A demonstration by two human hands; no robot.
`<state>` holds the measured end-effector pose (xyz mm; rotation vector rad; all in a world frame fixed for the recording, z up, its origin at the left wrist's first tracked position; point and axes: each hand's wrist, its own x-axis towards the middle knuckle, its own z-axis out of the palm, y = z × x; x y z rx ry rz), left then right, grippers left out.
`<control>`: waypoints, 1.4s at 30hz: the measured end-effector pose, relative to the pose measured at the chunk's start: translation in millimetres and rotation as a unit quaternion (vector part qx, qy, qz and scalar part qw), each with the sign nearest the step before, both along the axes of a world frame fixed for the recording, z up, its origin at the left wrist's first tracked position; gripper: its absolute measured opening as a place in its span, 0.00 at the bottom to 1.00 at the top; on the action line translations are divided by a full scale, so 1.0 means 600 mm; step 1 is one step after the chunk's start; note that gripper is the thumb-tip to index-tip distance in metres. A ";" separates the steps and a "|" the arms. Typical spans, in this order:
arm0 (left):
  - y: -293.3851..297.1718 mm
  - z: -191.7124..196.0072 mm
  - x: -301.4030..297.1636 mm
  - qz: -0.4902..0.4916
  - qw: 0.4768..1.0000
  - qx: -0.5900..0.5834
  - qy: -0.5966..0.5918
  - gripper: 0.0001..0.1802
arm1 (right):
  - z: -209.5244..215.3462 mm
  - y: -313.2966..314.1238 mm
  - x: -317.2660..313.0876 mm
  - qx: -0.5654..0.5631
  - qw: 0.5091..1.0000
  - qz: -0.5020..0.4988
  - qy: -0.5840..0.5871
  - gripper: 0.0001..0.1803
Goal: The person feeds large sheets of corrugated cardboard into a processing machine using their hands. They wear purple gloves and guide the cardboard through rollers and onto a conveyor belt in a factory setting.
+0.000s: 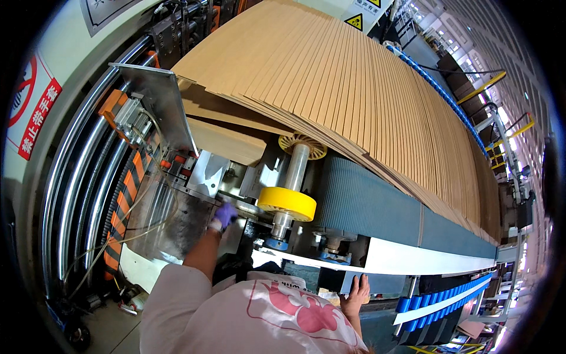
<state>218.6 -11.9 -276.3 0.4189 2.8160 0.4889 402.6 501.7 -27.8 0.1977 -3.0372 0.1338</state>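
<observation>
I have two hands in view, one gloved and one bare. My left hand [225,214], in a purple glove, reaches into the machine just to the left of the nearer yellow wheel [287,200]; it is blurred and small, so I cannot tell how far its fingers are open or whether they have hold of anything. My right hand [355,290] lies with its fingers a little apart on the edge of one dark grey panel [383,285], with nothing visible gripped in it.

I count two wheels on one metal shaft [296,168]: the nearer one, and a spoked farther wheel [317,148] up by the cardboard. Two blue mounts sit below, one at the shaft's near end [275,243] and one under the ribbed roller end. One dark green ribbed belt [371,189] runs off to the right, above one white rail [430,258]. Over it lean overlapping cardboard sheets [330,76], too many to count. To my left stand one upright metal plate [154,94] and one orange-and-black striped strip [125,200].
</observation>
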 end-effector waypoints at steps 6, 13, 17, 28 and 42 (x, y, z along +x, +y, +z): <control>-0.043 0.222 -0.275 0.328 0.297 0.883 -0.156 0.47 | 0.007 -0.005 -0.010 -0.014 1.000 0.017 -0.007 0.50; -0.192 0.124 -0.434 0.220 0.632 0.731 0.134 0.14 | 0.000 -0.015 -0.047 -0.027 0.999 0.044 -0.013 0.48; -0.075 0.241 -0.416 0.296 0.706 0.566 0.306 0.15 | 0.010 -0.004 -0.004 -0.004 1.000 -0.003 -0.021 0.51; -0.054 0.308 -0.415 0.244 0.355 0.893 0.131 0.06 | -0.012 0.011 -0.013 -0.013 1.000 0.020 -0.013 0.53; 0.006 0.387 -0.396 0.262 0.332 0.885 0.197 0.20 | -0.011 0.009 -0.008 -0.004 1.000 0.018 -0.004 0.53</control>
